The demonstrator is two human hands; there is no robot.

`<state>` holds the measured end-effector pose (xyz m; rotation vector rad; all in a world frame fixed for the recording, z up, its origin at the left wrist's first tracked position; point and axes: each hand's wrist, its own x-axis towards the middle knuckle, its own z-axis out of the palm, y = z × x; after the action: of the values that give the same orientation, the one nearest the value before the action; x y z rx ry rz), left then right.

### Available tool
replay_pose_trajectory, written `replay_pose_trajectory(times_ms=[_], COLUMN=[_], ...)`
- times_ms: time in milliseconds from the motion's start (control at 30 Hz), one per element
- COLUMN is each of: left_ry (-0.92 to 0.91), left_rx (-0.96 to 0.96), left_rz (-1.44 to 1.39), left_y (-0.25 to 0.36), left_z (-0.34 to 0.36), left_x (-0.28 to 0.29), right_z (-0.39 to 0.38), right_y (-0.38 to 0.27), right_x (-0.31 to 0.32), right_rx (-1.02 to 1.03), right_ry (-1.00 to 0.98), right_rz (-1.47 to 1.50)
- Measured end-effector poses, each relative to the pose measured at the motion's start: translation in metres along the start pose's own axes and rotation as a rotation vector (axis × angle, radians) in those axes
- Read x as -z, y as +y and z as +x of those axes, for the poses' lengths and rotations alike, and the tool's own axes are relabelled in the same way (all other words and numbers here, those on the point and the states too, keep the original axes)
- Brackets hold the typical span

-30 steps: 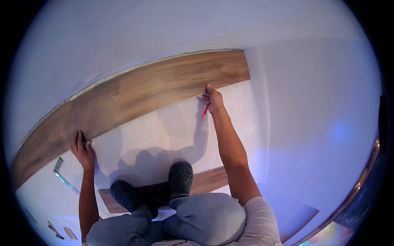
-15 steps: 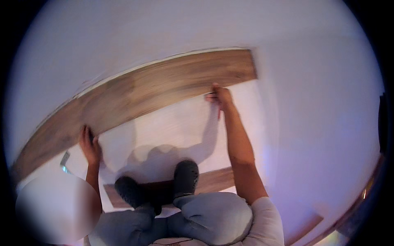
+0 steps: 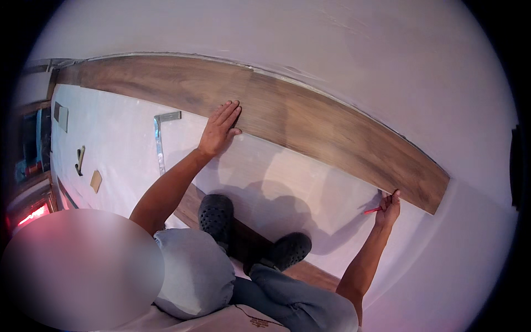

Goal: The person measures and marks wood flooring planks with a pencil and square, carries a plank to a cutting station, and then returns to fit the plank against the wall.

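Note:
A row of brown wood-look floor planks runs along the foot of the white wall, with a seam close to my left hand. That hand lies flat with its fingers stretched over the near edge of the right-hand plank, beside the seam. At the plank's far right end, my right hand is closed around a thin red pencil. Its fingertips touch the plank's near edge. The plank's right end stops a little short of the side wall.
On the pale underlay to the left lie a metal square, a small tool, a tan offcut and another small piece. My dark clogs rest by another brown plank. A blurred round patch covers the lower left.
My view has swung left, so the planks appear tilted down to the right and more floor shows. My left hand now lies flatter on the plank; the right stays at its near edge.

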<state>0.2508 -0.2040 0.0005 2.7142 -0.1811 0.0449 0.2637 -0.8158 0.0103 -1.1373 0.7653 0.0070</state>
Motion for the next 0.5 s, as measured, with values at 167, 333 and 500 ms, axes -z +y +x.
replay_pose_trajectory(times_ms=[167,333,500], left_ry=[0.031,0.050,0.061], left_rx=[-0.015,0.011,0.011], left_rz=[0.020,0.037,0.017], left_y=[-0.003,-0.007,-0.005], left_z=[0.006,0.006,0.007], left_x=[-0.004,-0.008,-0.007], right_z=[-0.002,0.002,0.005], right_y=[-0.002,-0.002,0.000], right_x=[-0.003,-0.002,0.002], right_rx=[0.080,0.071,0.073], right_ry=[-0.009,-0.139,-0.142], right_rz=[0.057,0.076,0.045])
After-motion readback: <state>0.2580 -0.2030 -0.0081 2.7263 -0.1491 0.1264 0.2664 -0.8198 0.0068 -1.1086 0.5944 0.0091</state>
